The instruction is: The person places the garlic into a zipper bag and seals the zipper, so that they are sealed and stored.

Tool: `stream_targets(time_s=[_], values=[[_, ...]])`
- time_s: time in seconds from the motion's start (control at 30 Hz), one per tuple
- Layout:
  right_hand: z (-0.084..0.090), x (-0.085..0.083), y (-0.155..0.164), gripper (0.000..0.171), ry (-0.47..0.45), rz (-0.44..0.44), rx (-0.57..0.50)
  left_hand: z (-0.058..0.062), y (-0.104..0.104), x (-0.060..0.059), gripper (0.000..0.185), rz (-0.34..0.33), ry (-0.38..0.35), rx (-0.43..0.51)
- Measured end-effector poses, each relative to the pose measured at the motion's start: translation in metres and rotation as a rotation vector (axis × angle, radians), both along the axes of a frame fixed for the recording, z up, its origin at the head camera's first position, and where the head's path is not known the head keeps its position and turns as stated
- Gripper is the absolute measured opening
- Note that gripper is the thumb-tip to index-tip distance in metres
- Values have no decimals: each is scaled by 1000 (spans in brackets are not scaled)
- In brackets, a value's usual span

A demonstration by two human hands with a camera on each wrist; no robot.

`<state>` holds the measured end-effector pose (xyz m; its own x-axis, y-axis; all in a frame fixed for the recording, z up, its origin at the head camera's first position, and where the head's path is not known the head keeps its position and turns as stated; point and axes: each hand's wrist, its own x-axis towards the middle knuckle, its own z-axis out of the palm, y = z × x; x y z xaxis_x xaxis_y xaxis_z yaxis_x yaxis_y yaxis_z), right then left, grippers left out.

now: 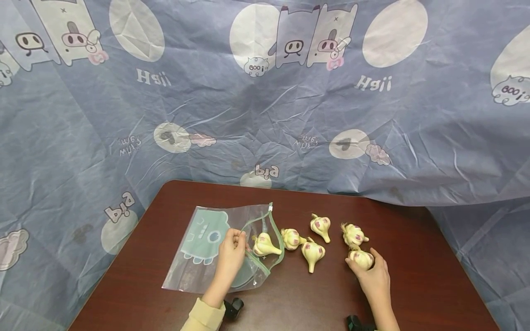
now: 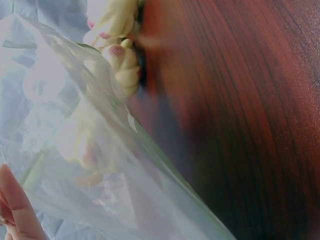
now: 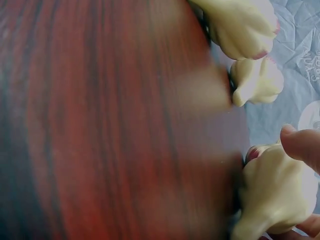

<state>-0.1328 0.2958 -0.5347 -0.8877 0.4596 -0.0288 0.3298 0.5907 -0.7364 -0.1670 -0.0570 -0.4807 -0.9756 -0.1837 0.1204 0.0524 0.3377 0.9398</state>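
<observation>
My left hand (image 1: 233, 250) pinches the upper edge of a clear zip bag (image 1: 188, 276), holding its green-trimmed mouth apart toward the right. Inside that mouth lies one garlic bulb (image 1: 265, 244), blurred through the plastic in the left wrist view. At the right, my right hand (image 1: 374, 273) grips another garlic bulb (image 1: 361, 259) between thumb and fingers, low at the tabletop. The right wrist view shows the thumb (image 3: 300, 145) on top of this bulb (image 3: 277, 192), with fingers beneath it.
Several more garlic bulbs lie between the hands: one by the bag mouth (image 1: 290, 239), one in front (image 1: 313, 253), one farther back (image 1: 320, 226). Another bulb (image 1: 354, 234) sits just behind the gripped one. A patterned blue cloth (image 1: 265, 115) hangs behind the brown table (image 1: 298, 299).
</observation>
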Motion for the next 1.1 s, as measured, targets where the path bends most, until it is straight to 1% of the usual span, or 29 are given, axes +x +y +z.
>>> stream_targets(time_s=[0.17,0.37,0.67,0.8,0.9,1.1], values=[[-6,0,2,89,10,0,3,0,-1,1,15,9,3,11],[-10,0,3,85,27,-17,12,2,-2,1,16,11,-18,19],[-7,2,2,83,85,-56,-6,4,-3,1,16,28,-19,17],[2,3,0,84,108,-55,-28,3,-3,0,14,30,-28,32],[12,1,-4,87,113,-42,-58,2,-3,0,15,23,-30,36],[34,-2,-25,84,154,-11,-93,1,-3,1,16,13,-18,46]])
